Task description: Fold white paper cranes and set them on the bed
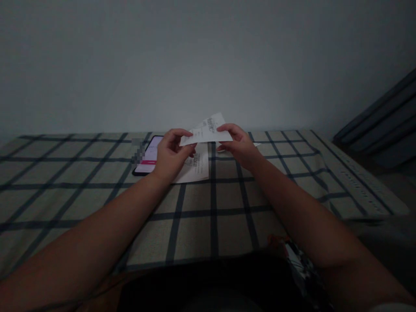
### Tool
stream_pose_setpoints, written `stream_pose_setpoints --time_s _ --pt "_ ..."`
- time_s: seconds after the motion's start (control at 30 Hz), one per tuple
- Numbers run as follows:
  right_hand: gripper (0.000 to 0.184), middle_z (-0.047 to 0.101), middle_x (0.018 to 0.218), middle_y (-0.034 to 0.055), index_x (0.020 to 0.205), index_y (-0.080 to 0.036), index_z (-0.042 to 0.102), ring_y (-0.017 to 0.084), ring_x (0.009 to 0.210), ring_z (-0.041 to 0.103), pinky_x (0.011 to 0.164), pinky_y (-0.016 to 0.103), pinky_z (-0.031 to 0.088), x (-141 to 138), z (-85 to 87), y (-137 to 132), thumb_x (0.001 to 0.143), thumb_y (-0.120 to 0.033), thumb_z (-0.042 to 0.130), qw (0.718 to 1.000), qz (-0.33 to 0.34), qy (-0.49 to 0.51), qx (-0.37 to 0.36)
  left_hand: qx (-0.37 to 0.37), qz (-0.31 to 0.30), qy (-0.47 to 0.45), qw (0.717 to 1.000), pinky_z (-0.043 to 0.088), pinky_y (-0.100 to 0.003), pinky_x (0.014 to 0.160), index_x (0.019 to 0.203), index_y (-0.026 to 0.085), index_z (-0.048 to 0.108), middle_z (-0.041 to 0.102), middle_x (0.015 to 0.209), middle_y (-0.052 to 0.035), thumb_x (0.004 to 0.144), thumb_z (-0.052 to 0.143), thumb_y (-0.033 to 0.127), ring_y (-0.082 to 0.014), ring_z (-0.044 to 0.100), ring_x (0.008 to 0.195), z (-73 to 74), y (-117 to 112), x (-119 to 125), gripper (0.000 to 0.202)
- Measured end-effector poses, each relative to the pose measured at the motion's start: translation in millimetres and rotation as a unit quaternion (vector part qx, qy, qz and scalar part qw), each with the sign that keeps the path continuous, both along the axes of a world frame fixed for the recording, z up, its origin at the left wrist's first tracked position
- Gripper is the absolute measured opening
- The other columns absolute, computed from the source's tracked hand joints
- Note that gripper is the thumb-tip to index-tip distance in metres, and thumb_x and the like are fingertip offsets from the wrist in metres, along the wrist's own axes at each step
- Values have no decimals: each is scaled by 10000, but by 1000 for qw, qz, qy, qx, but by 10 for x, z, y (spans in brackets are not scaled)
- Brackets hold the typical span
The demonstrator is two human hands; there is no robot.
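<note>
You are holding a slip [208, 130] up between both hands, above the checked cloth [211, 225]. Your left hand [170, 154] is pinching its left corner, grip clenched on it. Your right hand [238, 145] is grasping its right edge. A sheet [196, 167] is lying flat below them, with a lit phone [149, 158] at its nine o'clock.

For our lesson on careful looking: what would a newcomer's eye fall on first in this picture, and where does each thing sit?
First, the white slip, pinched at the centre between the left hand and the right hand, raised above the checked cloth. Next, the lit phone, lying on the cloth just left of the left hand. A second paper lies flat beneath the hands.
</note>
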State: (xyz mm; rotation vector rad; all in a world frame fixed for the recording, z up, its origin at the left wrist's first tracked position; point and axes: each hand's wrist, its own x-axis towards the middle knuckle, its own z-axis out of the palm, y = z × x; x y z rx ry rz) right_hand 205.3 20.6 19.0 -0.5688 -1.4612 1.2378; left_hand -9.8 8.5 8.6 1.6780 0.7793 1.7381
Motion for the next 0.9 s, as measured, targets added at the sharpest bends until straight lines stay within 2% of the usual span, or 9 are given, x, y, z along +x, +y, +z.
stream_pose_setpoints --time_s 0.13,0.23,0.37,0.5,0.57,0.67,0.73,0.8,0.9 --pt "318 640 925 -3 891 -211 673 117 838 605 724 223 571 38 -2 -1 718 -418 842 1000 -18 -23 -12 -51 -22 38 998 546 -194 488 920 202 682 687 932 -18 654 828 240 -103 643 620 19 -50 16 306" --pt "305 635 897 -1 858 -196 696 120 851 605 737 219 571 57 19 -16 747 -450 825 999 -22 -30 -9 -69 -32 65 995 555 -211 498 821 176 704 709 956 -52 683 854 349 -126 668 659 31 -87 28 268" --pt "379 679 943 13 900 -196 721 127 867 628 717 214 590 39 11 12 720 -508 838 998 -35 -11 -45 -75 -1 97 992 549 -226 532 816 152 752 748 923 -77 755 816 477 -125 659 634 63 -122 20 337" --pt "426 715 977 25 910 -192 723 136 864 658 711 235 616 2 -60 89 641 -476 891 993 -71 32 -83 -106 50 144 983 561 -248 613 812 134 763 756 793 -72 818 765 455 -132 659 601 72 -118 10 321" --pt "425 726 1010 26 951 -199 725 138 869 670 724 248 625 -5 -93 117 628 -412 901 992 -72 48 -97 -126 52 141 981 575 -262 627 909 135 776 761 814 -72 803 773 440 -147 681 625 48 -88 15 323" --pt "396 728 1023 27 995 -202 727 138 869 677 754 262 629 2 -117 128 655 -346 871 992 -58 48 -101 -156 21 95 983 598 -288 635 1292 166 685 775 951 -79 725 833 403 -175 717 697 -9 -29 30 632" --pt "381 724 1028 27 1020 -204 722 134 861 673 758 260 626 10 -118 119 681 -331 841 994 -51 37 -94 -189 -10 71 979 598 -297 646 1378 177 628 776 970 -81 689 858 372 -180 719 711 -41 -6 39 752" --pt "416 719 1083 30 1088 -222 703 137 872 674 739 253 621 16 -113 104 701 -319 819 995 -48 19 -82 -229 -41 62 971 584 -298 653 1265 149 694 778 935 -85 676 866 375 -180 713 703 -55 -8 46 653" --pt "603 703 1197 32 1304 -291 601 151 904 683 691 243 609 21 -95 81 736 -321 801 996 -55 -5 -64 -269 -73 57 959 553 -291 645 984 120 751 766 816 -76 673 870 419 -179 700 672 -43 -45 54 448"
